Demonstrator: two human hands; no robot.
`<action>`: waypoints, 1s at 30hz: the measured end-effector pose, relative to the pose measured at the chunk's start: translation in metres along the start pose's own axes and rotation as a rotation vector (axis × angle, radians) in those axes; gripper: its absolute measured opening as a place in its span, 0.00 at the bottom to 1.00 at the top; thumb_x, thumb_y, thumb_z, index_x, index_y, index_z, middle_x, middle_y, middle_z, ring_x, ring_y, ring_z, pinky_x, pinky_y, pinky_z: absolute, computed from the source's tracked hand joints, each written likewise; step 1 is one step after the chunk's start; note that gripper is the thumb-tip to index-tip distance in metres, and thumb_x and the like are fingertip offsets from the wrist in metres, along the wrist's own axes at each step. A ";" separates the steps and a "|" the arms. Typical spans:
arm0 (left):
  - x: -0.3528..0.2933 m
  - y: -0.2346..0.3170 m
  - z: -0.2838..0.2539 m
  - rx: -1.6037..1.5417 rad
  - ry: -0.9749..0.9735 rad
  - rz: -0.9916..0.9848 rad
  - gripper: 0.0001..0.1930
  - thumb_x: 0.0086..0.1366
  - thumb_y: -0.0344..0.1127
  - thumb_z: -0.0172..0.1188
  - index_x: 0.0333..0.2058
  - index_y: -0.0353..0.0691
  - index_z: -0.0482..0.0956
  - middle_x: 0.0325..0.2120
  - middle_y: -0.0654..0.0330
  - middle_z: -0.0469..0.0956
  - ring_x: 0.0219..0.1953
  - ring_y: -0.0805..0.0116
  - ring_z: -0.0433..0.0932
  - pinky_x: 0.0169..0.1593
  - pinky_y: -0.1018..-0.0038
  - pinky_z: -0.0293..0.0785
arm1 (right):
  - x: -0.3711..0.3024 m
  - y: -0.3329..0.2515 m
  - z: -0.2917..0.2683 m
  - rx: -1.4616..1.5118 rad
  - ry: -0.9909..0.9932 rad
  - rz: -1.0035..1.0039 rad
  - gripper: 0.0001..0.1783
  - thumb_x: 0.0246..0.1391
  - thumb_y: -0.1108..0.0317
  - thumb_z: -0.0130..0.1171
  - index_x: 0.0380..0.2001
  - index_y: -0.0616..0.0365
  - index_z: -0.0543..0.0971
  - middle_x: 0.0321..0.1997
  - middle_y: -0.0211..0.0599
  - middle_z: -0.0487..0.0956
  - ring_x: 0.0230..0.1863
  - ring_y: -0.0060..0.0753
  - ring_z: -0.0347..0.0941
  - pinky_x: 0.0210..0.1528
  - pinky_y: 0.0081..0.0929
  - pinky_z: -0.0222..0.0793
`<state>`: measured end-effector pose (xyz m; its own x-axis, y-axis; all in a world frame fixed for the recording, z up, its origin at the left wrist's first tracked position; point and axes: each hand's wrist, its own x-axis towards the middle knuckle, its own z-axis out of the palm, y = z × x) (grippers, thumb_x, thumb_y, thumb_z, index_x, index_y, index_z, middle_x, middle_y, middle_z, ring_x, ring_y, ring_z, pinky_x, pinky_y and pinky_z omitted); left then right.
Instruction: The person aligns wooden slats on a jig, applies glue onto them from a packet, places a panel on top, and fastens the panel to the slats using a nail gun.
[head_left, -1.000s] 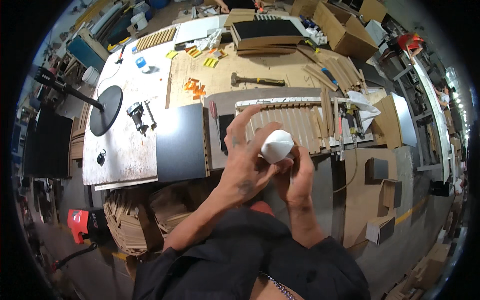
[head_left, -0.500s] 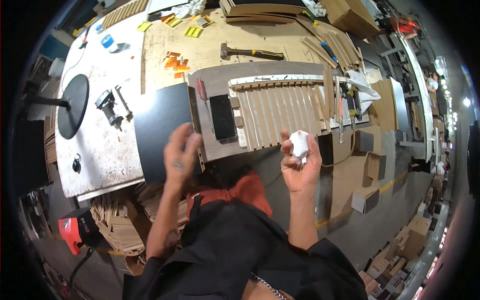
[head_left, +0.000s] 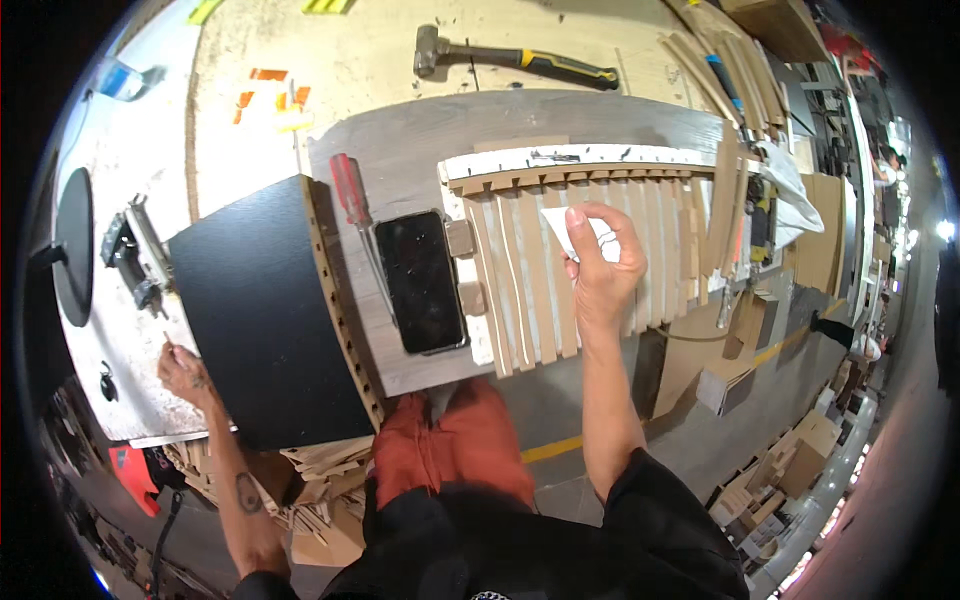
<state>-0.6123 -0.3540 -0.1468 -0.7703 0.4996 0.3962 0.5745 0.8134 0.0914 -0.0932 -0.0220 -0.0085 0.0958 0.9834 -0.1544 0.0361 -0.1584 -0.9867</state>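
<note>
My right hand is closed around a small white piece with a pointed corner, which I cannot identify further. It hovers over a row of brown slats with whitish strips between them. My left hand is at the far left, over the white tabletop's front part, beside a black panel. Its fingers are loosely bent, with nothing plainly in them. A phone lies between panel and slats, with a red-handled screwdriver alongside.
A hammer lies at the back, and small orange pieces are left of it. A metal tool rests on the white tabletop. Loose wood strips and a white bag are at the right.
My left hand has moved left, from the black panel's right edge to the white tabletop. My right hand has turned over and the white piece is now above the slats. The view has come closer.
</note>
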 end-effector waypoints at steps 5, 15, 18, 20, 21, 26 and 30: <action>0.011 -0.019 -0.004 -0.081 -0.060 0.004 0.19 0.73 0.43 0.52 0.54 0.38 0.77 0.48 0.43 0.75 0.51 0.48 0.73 0.55 0.60 0.70 | 0.032 0.037 0.007 -0.406 -0.012 -0.421 0.07 0.52 0.73 0.67 0.35 0.63 0.83 0.33 0.37 0.81 0.39 0.30 0.77 0.45 0.26 0.71; 0.009 -0.005 -0.016 -0.094 -0.136 -0.035 0.25 0.75 0.51 0.47 0.56 0.36 0.75 0.51 0.43 0.72 0.51 0.52 0.72 0.54 0.62 0.70 | 0.046 0.056 0.002 -0.496 -0.025 -0.564 0.05 0.53 0.75 0.64 0.34 0.63 0.83 0.33 0.41 0.81 0.34 0.31 0.77 0.39 0.24 0.72; 0.007 -0.004 -0.017 -0.061 -0.144 -0.039 0.25 0.75 0.51 0.47 0.56 0.36 0.75 0.51 0.44 0.72 0.51 0.52 0.72 0.54 0.63 0.70 | 0.046 0.056 0.003 -0.497 -0.012 -0.558 0.05 0.54 0.74 0.64 0.33 0.64 0.83 0.32 0.41 0.81 0.34 0.30 0.77 0.39 0.23 0.71; 0.006 -0.003 -0.019 -0.036 -0.141 -0.039 0.25 0.75 0.52 0.47 0.57 0.36 0.75 0.50 0.44 0.72 0.51 0.52 0.72 0.54 0.63 0.70 | 0.045 0.057 0.004 -0.490 0.000 -0.526 0.05 0.54 0.74 0.64 0.33 0.64 0.83 0.31 0.40 0.81 0.34 0.29 0.77 0.39 0.23 0.71; 0.005 -0.001 -0.020 -0.012 -0.137 -0.038 0.26 0.75 0.52 0.46 0.57 0.36 0.75 0.50 0.44 0.72 0.51 0.52 0.72 0.54 0.63 0.70 | 0.045 0.058 0.003 -0.497 0.001 -0.535 0.05 0.54 0.74 0.64 0.33 0.64 0.83 0.31 0.40 0.81 0.34 0.29 0.76 0.38 0.23 0.71; 0.008 0.002 -0.019 -0.042 -0.146 -0.058 0.25 0.75 0.52 0.46 0.57 0.37 0.75 0.51 0.44 0.71 0.51 0.53 0.73 0.54 0.62 0.70 | 0.046 0.058 0.006 -0.489 0.002 -0.587 0.05 0.55 0.73 0.63 0.33 0.64 0.82 0.31 0.39 0.81 0.32 0.27 0.76 0.36 0.22 0.70; 0.007 0.001 -0.021 -0.016 -0.144 -0.055 0.25 0.75 0.51 0.46 0.58 0.39 0.75 0.52 0.45 0.70 0.50 0.53 0.73 0.53 0.62 0.71 | 0.042 0.053 0.011 -0.531 0.045 -0.480 0.11 0.60 0.66 0.59 0.32 0.64 0.84 0.32 0.37 0.84 0.36 0.25 0.77 0.40 0.23 0.71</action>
<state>-0.6115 -0.3559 -0.1244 -0.8319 0.4930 0.2547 0.5337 0.8366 0.1239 -0.0986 0.0120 -0.0680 -0.0117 0.9525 0.3045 0.5627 0.2580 -0.7854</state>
